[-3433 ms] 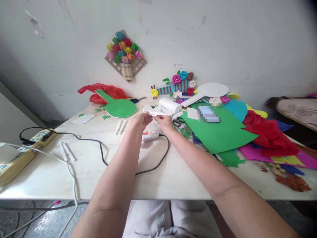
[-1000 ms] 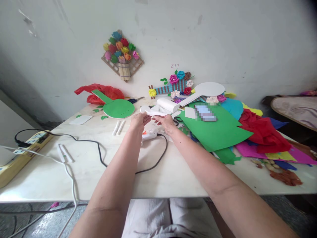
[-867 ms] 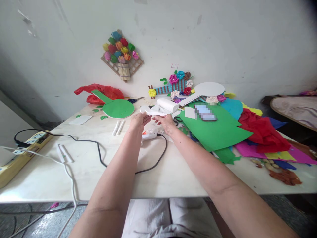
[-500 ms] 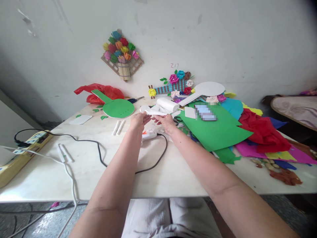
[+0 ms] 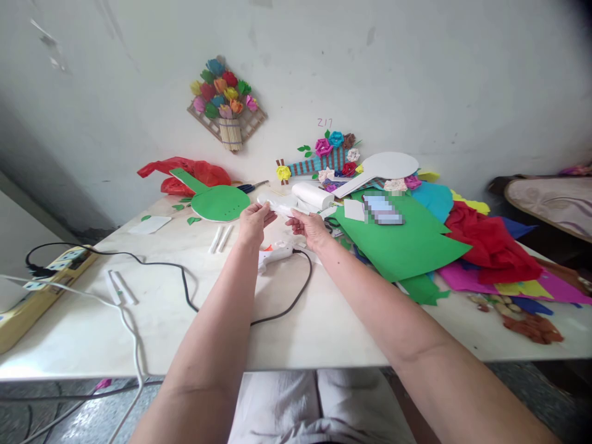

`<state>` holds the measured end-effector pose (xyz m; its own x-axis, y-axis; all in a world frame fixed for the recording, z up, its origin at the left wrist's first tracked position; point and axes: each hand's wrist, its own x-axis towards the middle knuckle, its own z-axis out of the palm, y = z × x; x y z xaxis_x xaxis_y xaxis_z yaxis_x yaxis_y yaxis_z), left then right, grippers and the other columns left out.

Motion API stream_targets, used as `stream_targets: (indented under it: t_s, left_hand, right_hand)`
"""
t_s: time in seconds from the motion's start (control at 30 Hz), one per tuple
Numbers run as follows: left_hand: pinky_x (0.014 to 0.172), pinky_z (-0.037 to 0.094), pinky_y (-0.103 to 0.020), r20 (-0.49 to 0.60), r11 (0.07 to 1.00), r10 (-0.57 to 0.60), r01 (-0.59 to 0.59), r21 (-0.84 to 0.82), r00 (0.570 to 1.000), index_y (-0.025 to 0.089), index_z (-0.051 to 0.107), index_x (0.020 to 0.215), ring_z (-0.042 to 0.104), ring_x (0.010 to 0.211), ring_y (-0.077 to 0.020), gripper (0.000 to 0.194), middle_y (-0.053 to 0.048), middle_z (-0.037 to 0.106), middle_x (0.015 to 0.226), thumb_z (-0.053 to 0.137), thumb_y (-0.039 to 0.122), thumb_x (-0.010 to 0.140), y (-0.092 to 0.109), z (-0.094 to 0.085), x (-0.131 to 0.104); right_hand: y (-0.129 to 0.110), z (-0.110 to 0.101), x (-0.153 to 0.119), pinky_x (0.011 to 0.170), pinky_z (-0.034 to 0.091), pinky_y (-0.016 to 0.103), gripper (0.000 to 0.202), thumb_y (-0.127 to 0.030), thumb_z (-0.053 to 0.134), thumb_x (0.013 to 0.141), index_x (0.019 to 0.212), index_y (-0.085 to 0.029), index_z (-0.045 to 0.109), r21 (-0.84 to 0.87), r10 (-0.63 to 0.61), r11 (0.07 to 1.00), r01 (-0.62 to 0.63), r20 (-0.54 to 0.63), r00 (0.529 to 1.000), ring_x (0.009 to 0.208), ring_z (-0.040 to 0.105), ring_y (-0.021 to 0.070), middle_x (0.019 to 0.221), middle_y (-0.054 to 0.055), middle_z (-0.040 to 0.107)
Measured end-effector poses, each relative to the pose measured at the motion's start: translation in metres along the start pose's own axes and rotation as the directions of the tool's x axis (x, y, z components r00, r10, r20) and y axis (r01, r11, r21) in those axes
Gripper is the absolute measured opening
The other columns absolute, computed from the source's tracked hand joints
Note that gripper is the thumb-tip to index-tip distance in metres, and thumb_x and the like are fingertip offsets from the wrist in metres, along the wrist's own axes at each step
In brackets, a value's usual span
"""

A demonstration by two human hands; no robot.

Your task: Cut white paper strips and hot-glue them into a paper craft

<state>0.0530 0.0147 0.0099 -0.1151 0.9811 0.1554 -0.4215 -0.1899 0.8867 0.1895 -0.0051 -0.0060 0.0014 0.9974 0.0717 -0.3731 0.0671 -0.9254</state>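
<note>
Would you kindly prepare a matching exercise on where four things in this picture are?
Things:
1. white strip
2. phone
3. yellow power strip
4. flower bouquet

Places:
A. hung on the wall
B. lying on a green sheet
C. held between the left hand and right hand
D. at the left end of the table

Pairs: 1-C; 2-B; 3-D; 4-A

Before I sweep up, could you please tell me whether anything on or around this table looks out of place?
A small magenta scrap seems to lie on the floor, below the near edge of the table at left. It looks dropped, as a magenta sheet lies on the table.
</note>
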Motion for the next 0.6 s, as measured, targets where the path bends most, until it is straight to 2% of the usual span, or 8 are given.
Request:
stream_targets:
  t_s: [0.3, 0.6]
  left_hand:
    - [0.074, 0.052, -0.033, 0.033, 0.992, -0.104, 0.106, -0.067, 0.994, 0.014, 0.053, 0.073, 0.062, 0.055, -0.0109, 0.008, 0.000, 0.061, 0.060, 0.061, 0.015, 0.074, 0.008, 0.000, -0.004]
    - [0.077, 0.052, -0.036, -0.029, 0.972, -0.225, 0.222, -0.080, 0.974, 0.010, 0.056, 0.073, 0.065, 0.064, -0.0162, 0.008, -0.006, 0.062, 0.061, 0.053, 0.012, 0.080, 0.012, 0.001, -0.008]
  right_hand:
    - [0.002, 0.002, 0.000, 0.040, 0.038, 0.018, 0.014, -0.026, 0.063, 0.071, 0.071, -0.012, 0.061, 0.012, -0.022, 1.000, 0.022, -0.011, 1.000, 0.039, 0.047, 0.0056, 0.054, 0.001, 0.064]
    - [0.007, 0.001, 0.002, 0.041, 0.038, 0.018, 0.018, -0.029, 0.065, 0.068, 0.064, -0.012, 0.061, -0.073, -0.095, 0.993, 0.093, -0.034, 0.995, 0.041, 0.046, 0.0052, 0.053, 0.000, 0.062]
